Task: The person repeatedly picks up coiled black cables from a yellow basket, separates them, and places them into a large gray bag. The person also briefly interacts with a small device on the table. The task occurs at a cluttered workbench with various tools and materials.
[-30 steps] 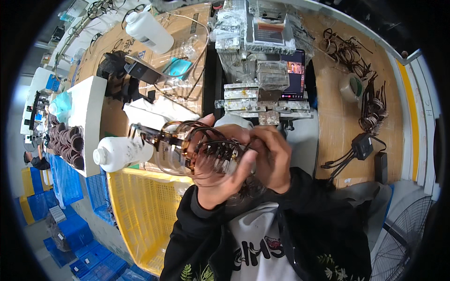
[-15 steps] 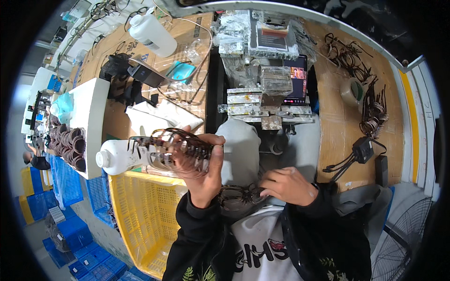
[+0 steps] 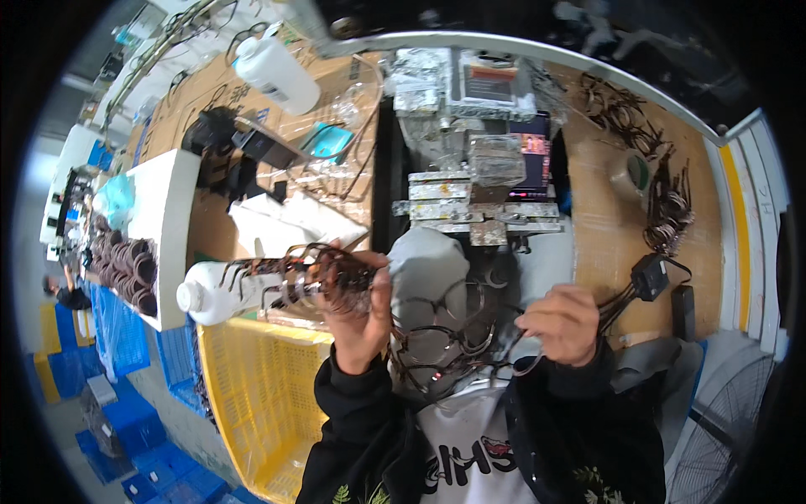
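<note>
Left hand: A worker's left hand (image 3: 361,326) holds a stack of brown glasses (image 3: 327,275), the grip wrapped around one end, the glasses' arms pointing toward 9 o'clock
Right hand: The right hand (image 3: 567,326) is raised at 3 o'clock from the left, its grip narrow and pinching the edge of a pair among the loose glasses (image 3: 453,343)
Lap: The loose glasses lie spread between the hands over grey trousers (image 3: 428,260), reaching toward 9 o'clock from the right hand
Bottles: A white bottle (image 3: 210,291) lies tipped over just beyond the stack at 9 o'clock, partly hidden by it; an upright bottle (image 3: 279,77) stands at 11 o'clock from the left hand
Basket: A yellow basket (image 3: 269,395) sits at 8 o'clock from the left hand
Right surface: On the cardboard-covered surface (image 3: 600,244), a black box (image 3: 650,277) with cables lies at 2 o'clock from the right hand, a roll of tape (image 3: 628,175) at 1 o'clock
Screen: A lit screen (image 3: 531,164) stands near 12 o'clock from the right hand
</note>
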A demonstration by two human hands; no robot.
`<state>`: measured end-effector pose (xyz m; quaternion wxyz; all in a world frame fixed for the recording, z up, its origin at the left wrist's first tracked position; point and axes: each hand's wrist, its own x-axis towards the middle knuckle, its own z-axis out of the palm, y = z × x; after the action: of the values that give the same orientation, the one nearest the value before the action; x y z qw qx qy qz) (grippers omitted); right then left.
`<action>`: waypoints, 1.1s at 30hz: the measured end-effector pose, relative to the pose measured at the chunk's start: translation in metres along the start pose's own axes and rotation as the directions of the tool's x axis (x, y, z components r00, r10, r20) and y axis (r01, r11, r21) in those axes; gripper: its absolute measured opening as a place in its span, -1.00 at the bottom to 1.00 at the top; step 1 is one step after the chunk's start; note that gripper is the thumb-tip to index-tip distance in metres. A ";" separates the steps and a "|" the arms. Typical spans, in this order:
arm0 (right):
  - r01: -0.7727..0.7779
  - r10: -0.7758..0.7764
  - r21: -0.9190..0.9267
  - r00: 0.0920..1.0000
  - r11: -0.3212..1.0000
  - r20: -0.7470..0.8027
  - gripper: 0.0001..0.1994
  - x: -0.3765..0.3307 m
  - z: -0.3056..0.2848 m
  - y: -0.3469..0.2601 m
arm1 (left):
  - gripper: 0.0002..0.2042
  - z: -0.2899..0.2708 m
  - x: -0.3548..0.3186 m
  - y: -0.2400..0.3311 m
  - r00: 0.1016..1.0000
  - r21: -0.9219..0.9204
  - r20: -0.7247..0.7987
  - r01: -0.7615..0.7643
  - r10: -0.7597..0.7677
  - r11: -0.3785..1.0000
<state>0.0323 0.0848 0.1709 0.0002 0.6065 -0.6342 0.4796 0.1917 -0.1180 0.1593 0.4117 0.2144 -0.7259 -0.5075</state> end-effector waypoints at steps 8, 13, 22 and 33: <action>-0.060 0.513 0.634 0.648 0.771 -0.562 -0.80 0.044 0.021 0.090 | -0.45 0.002 -0.004 0.002 0.988 -0.065 -0.040 0.150 -0.152 0.987; -0.153 0.565 0.655 0.669 0.740 -0.483 -0.79 0.076 0.036 0.116 | -0.44 0.003 -0.004 0.002 0.997 -0.096 -0.029 0.064 -0.067 0.993; -0.034 0.453 0.564 0.636 0.825 -0.624 -0.81 0.079 0.044 0.131 | -0.60 0.003 0.001 0.008 0.969 -0.294 -0.099 0.188 -0.225 0.937; 0.051 -0.012 0.063 0.859 0.997 -0.513 -0.82 0.045 0.069 0.025 | -0.14 0.013 0.017 0.035 0.974 -0.757 0.078 0.196 -0.212 0.624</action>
<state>0.0409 0.0033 0.1448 0.1538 0.4673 -0.5830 0.6466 0.1750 -0.1094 0.1955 0.4100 0.1076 -0.4135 -0.8058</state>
